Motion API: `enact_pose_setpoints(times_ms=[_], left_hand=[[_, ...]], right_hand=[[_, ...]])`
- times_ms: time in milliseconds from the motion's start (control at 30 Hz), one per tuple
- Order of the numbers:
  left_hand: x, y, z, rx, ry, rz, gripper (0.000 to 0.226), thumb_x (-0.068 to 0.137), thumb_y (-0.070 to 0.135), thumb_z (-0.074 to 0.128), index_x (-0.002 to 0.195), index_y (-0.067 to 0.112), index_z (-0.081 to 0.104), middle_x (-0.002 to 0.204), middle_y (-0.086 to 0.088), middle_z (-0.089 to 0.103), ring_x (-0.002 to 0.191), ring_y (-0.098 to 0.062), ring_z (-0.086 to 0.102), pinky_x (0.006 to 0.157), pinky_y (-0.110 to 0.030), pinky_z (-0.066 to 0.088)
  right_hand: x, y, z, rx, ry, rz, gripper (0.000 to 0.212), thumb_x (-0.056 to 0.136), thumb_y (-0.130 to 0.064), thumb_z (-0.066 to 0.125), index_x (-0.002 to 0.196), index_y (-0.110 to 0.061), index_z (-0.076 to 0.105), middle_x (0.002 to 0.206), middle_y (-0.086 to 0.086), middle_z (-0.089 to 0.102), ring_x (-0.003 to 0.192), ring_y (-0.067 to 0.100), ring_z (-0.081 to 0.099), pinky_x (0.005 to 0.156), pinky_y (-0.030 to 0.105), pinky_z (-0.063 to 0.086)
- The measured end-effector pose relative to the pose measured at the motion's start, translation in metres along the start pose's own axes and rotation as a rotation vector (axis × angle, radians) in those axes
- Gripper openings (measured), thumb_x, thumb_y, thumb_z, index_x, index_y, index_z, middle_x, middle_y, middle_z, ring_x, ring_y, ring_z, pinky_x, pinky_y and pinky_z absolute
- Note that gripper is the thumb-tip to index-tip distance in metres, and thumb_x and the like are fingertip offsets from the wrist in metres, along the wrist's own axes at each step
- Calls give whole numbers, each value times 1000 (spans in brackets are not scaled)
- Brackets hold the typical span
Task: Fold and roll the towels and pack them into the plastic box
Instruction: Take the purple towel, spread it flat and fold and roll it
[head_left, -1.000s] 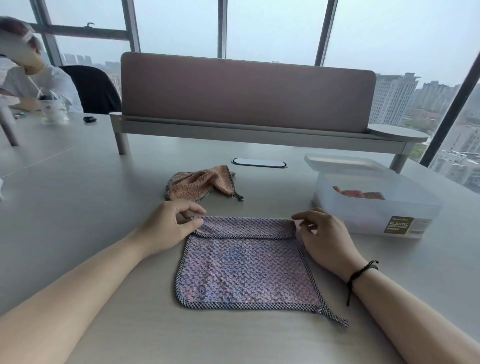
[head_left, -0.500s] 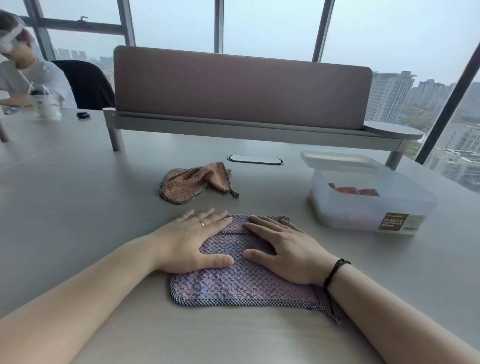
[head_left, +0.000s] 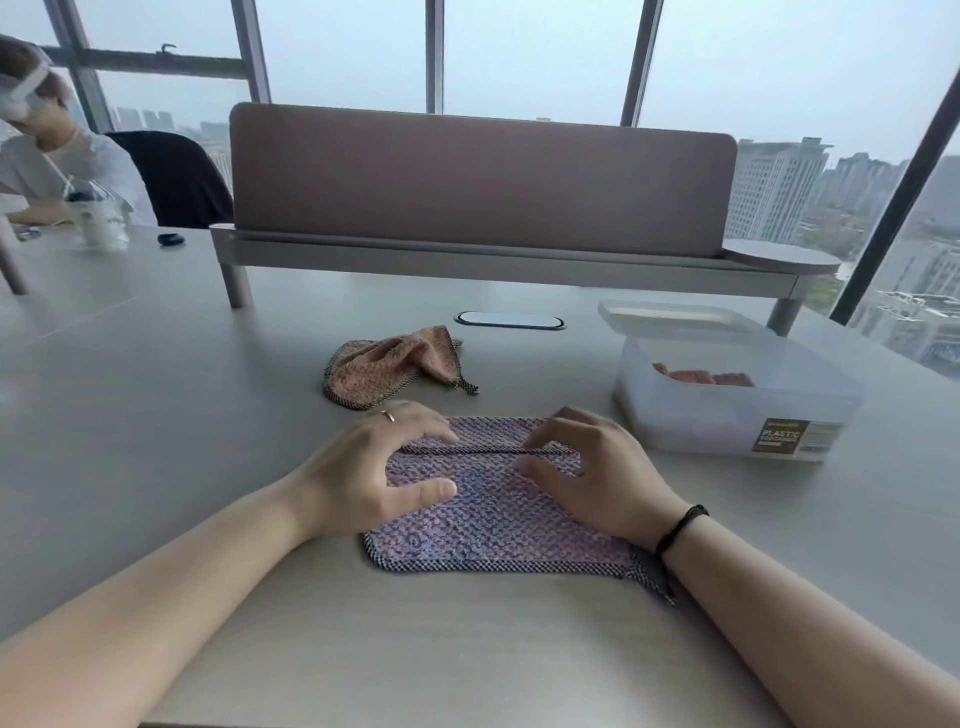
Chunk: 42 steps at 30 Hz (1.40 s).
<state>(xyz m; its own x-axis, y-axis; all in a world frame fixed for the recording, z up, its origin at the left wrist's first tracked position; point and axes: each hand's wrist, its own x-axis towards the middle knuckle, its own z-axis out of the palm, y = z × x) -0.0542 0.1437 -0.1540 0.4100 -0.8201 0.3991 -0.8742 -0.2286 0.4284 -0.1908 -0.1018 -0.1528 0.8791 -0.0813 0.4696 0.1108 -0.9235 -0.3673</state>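
My left hand (head_left: 363, 470) and right hand (head_left: 597, 473) rest on the purple towel (head_left: 493, 514) lying flat on the grey table (head_left: 156, 415) before me, fingers curled onto its folded far edge, thumbs pressing the cloth; whether they pinch the fold I cannot tell. An orange towel (head_left: 384, 366) lies crumpled just beyond, and the open plastic box (head_left: 727, 410), to my right, holds reddish rolled cloth
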Motion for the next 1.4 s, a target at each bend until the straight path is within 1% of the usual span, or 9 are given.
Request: enact_pose_setpoints(times_ms=[167,300,467,833,967,1133,1233,1333,1400], left_hand=[[-7,35,7,-15,-94,156,40,72,59,79,78,26,58,79,12,57,77,-7,54,69,-29,47],[-7,40,11,29,-198,170,47,66,66,79,78,25,60,79,13,56,77,-4,54,69,-29,47],[-6,37,8,-10,-167,144,20,75,43,77,81,28,66,78,18,57,72,-3,58,64,-19,44],[-5,25,3,-95,138,-31,11,78,20,61,82,25,71,59,5,63,46,-3,47,46,-19,37],[-3,14,-2,-281,206,-165,15,83,19,63,85,21,78,63,4,69,55,-4,50,52,-27,39],[-1,1,-6,-270,254,-222,10,87,14,70,88,19,79,68,12,72,60,0,57,58,-21,44],[0,-4,-4,-217,275,-251,9,84,13,75,85,22,75,49,11,54,50,-1,42,53,-17,33],[1,-10,-5,-195,279,-300,13,78,37,71,89,30,73,67,-15,69,63,-14,56,64,-27,42],[-1,-10,-5,-155,290,-339,12,77,35,70,86,29,73,68,-11,71,63,-24,63,66,-33,50]], right_hand=[[-25,-32,-9,229,-212,-99,49,68,-63,78,63,-17,62,59,-4,57,55,9,51,52,31,42],[-27,-41,-4,140,-330,-162,46,64,-64,80,75,-22,63,73,-9,58,70,10,54,64,31,46],[-24,-37,0,119,-338,-181,25,80,-48,70,76,-25,60,75,-11,57,72,8,54,69,32,48],[-22,-36,-12,154,-175,-27,16,89,-36,64,86,-30,50,70,-8,64,61,7,54,58,22,43],[-22,-28,-25,157,-268,48,34,72,-22,69,101,-33,54,75,-13,67,63,8,61,63,28,52],[-9,-3,-42,571,-59,341,33,76,10,63,95,-17,66,72,2,70,61,16,58,56,28,49],[-5,8,-42,729,-1,478,33,79,19,58,94,-9,64,75,13,68,65,24,59,63,34,54],[-7,11,-38,776,11,579,26,83,16,63,95,-8,62,71,13,62,55,22,55,52,25,52],[-7,15,-32,668,6,573,24,82,4,73,97,-13,64,66,9,62,53,21,54,51,25,50]])
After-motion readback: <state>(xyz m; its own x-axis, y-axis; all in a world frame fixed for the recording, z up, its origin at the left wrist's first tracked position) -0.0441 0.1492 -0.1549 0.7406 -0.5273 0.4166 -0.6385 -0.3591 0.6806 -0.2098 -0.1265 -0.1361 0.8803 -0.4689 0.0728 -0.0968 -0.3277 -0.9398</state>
